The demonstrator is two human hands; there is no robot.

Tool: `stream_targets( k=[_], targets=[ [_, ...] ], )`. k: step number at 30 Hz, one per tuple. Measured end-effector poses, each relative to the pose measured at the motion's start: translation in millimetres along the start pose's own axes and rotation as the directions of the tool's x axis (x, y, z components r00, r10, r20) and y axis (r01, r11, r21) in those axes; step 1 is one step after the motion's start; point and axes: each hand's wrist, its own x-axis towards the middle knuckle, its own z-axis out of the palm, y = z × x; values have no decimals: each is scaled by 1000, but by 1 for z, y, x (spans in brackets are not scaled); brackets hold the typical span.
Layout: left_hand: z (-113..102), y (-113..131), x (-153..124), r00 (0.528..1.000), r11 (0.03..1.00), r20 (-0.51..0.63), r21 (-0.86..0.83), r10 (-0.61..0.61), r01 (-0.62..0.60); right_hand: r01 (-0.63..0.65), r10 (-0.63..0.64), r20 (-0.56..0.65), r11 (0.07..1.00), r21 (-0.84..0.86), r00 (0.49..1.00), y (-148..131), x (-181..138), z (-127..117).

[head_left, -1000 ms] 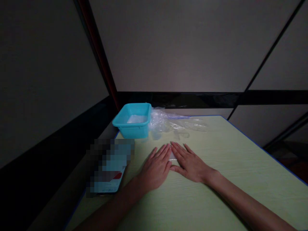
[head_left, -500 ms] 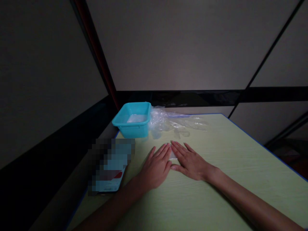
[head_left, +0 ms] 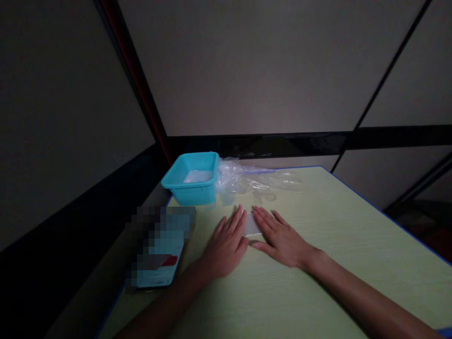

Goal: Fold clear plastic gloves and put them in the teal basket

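Note:
Both of my hands lie flat on the pale green table (head_left: 318, 263), fingers stretched out and pointing away from me. My left hand (head_left: 226, 242) and my right hand (head_left: 278, 238) rest on either side of a small clear plastic piece (head_left: 251, 225), which shows in the gap between them. Each hand covers an edge of that piece. Neither hand grips anything.
A turquoise plastic tub (head_left: 192, 178) with something white inside stands at the table's far left corner. Crumpled clear plastic bags (head_left: 254, 181) lie just right of it. A blurred-out flat object (head_left: 158, 245) lies at the left edge. Dark walls close in behind.
My hands have slid slightly apart, so more of the clear plastic piece shows between them. The view has shifted a little.

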Motion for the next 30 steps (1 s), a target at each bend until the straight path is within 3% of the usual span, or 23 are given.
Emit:
stream_targets(
  k=[6, 11, 24, 30],
  targets=[
    [-5, -1, -2, 989, 989, 27, -11, 146, -146, 67, -67, 22, 998, -6, 998, 1, 0, -2],
    [-8, 2, -2, 990, 992, 63, -6, 129, -129, 64, -64, 58, 998, -6, 996, 0, 0, -3],
    [-10, 4, 0, 993, 995, 78, -49, 91, -87, 65, -65, 17, 998, 8, 998, -1, 0, -1],
    [-7, -4, 0, 994, 977, 71, -202, 81, -65, 22, -33, 78, 990, 137, 996, 2, 2, -4]
  ],
)
